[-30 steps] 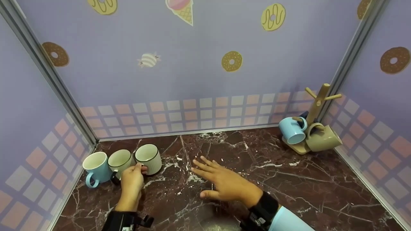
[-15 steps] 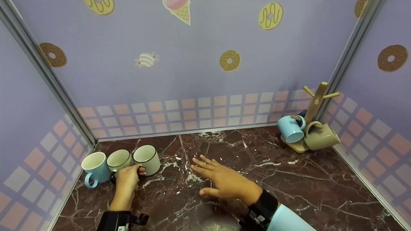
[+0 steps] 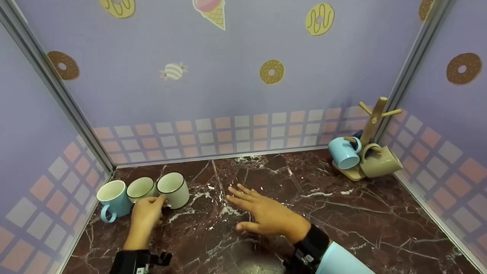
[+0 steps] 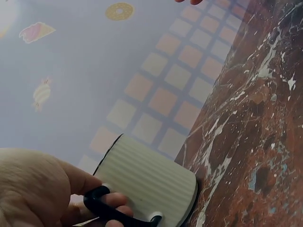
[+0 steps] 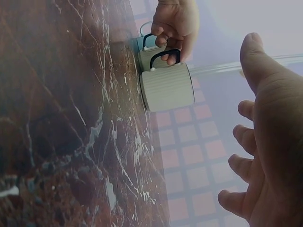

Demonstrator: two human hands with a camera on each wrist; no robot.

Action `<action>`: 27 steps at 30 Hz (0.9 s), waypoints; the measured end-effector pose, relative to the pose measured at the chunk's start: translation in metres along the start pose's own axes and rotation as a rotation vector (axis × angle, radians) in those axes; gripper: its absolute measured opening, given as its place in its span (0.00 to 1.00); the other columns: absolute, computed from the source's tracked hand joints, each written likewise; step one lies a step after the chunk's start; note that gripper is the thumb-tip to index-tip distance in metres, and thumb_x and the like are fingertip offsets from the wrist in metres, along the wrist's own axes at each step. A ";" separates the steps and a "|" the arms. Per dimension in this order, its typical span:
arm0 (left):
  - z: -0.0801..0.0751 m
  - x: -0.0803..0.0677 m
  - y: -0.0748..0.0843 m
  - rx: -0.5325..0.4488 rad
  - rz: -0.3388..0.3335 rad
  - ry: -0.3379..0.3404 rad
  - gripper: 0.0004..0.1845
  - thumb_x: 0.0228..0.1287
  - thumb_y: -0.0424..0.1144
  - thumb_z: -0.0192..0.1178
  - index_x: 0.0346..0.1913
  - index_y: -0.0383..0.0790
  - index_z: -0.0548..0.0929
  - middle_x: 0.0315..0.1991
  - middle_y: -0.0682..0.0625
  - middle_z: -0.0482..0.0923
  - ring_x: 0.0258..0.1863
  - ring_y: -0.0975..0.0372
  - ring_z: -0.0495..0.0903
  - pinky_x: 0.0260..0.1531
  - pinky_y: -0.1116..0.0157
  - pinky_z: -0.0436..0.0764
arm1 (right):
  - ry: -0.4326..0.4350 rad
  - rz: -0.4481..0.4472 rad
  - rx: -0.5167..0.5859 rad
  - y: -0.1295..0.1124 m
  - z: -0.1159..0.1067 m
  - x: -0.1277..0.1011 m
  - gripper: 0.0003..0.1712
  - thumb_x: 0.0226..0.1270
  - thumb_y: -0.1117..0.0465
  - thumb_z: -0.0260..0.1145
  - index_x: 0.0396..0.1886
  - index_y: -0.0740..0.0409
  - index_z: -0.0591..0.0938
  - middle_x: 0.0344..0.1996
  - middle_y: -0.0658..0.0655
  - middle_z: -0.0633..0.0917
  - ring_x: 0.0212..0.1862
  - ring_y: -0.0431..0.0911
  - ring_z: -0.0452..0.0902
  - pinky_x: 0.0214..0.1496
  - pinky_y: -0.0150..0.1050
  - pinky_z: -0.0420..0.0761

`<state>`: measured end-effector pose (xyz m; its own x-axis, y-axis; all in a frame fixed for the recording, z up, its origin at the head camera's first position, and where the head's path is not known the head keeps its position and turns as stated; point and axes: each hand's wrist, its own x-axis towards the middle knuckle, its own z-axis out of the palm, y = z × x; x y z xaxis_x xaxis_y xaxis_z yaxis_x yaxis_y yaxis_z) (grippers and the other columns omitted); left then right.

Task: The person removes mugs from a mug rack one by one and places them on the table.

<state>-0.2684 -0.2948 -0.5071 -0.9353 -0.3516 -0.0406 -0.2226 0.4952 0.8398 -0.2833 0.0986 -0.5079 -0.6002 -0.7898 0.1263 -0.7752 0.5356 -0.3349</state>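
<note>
Three mugs stand in a row at the back left of the marble counter (image 3: pixel 342 220): a blue mug (image 3: pixel 112 198), a pale green mug (image 3: pixel 141 188) and a white ribbed mug (image 3: pixel 175 189). My left hand (image 3: pixel 146 213) hooks its fingers through the black handle (image 4: pixel 118 210) of the white ribbed mug (image 4: pixel 147 179), which stands upright on the counter. The right wrist view shows the same grip of the left hand (image 5: pixel 175 23) on that mug (image 5: pixel 166 87). My right hand (image 3: pixel 262 213) hovers open, fingers spread, over the middle of the counter and holds nothing.
A wooden mug tree (image 3: pixel 373 118) stands in the back right corner, with a blue mug (image 3: pixel 342 152) and a tan mug (image 3: pixel 380 161) hung on its lower pegs. Purple patterned walls close the counter in on three sides.
My left hand has drawn slightly left and closed its fingers more snugly in the ribbed mug's handle. The right hand has barely moved.
</note>
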 end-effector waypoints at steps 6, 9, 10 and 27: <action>0.002 -0.001 0.001 -0.062 -0.027 0.016 0.23 0.85 0.46 0.58 0.48 0.26 0.93 0.19 0.50 0.82 0.15 0.65 0.84 0.20 0.68 0.86 | 0.001 0.012 -0.005 -0.002 -0.002 -0.001 0.53 0.82 0.21 0.51 0.96 0.30 0.47 0.95 0.38 0.40 0.96 0.52 0.40 0.95 0.63 0.55; 0.002 -0.002 0.002 -0.034 -0.024 0.012 0.24 0.84 0.47 0.58 0.45 0.26 0.92 0.19 0.49 0.83 0.16 0.63 0.84 0.20 0.67 0.87 | 0.006 0.013 -0.011 -0.002 -0.003 -0.001 0.53 0.82 0.21 0.51 0.96 0.30 0.47 0.95 0.38 0.40 0.96 0.52 0.40 0.95 0.62 0.55; 0.001 -0.002 0.003 -0.006 -0.019 0.011 0.24 0.83 0.48 0.58 0.45 0.28 0.93 0.20 0.48 0.84 0.17 0.62 0.85 0.20 0.66 0.87 | 0.009 0.012 -0.010 -0.002 -0.003 -0.001 0.53 0.82 0.21 0.51 0.96 0.31 0.47 0.95 0.38 0.40 0.96 0.52 0.40 0.95 0.62 0.55; 0.017 -0.043 0.080 -0.072 0.540 0.366 0.07 0.77 0.34 0.71 0.49 0.35 0.95 0.42 0.42 0.94 0.38 0.67 0.85 0.44 0.77 0.79 | 0.124 0.087 0.000 0.020 -0.036 -0.014 0.50 0.85 0.28 0.56 0.95 0.42 0.56 0.95 0.44 0.48 0.96 0.54 0.44 0.96 0.59 0.52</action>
<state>-0.2511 -0.2261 -0.4473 -0.7534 -0.3222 0.5732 0.2834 0.6276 0.7252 -0.2979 0.1311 -0.4830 -0.6847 -0.6975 0.2114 -0.7193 0.6001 -0.3499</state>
